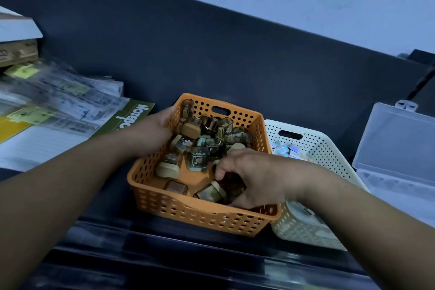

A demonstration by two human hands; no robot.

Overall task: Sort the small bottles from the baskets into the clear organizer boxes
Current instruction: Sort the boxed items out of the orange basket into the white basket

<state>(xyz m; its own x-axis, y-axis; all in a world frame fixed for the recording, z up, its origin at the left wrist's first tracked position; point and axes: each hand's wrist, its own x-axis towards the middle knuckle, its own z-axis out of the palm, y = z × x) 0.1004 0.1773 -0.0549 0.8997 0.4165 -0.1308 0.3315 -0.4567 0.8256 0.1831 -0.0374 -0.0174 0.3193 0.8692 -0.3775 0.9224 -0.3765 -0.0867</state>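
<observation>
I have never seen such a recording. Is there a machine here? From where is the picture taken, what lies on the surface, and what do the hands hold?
There is no machine: these are a person's two bare hands. The single picture comes from a camera worn on the head, looking forward and down. In the middle stands an orange basket holding many small bottles. To its right is a white basket holding small light items, and further right a clear organizer box with its lid open. Papers and a green notepad lie on the left. The left hand grips the orange basket's left wall. The right hand reaches into it, fingers curled round a dark bottle.
</observation>
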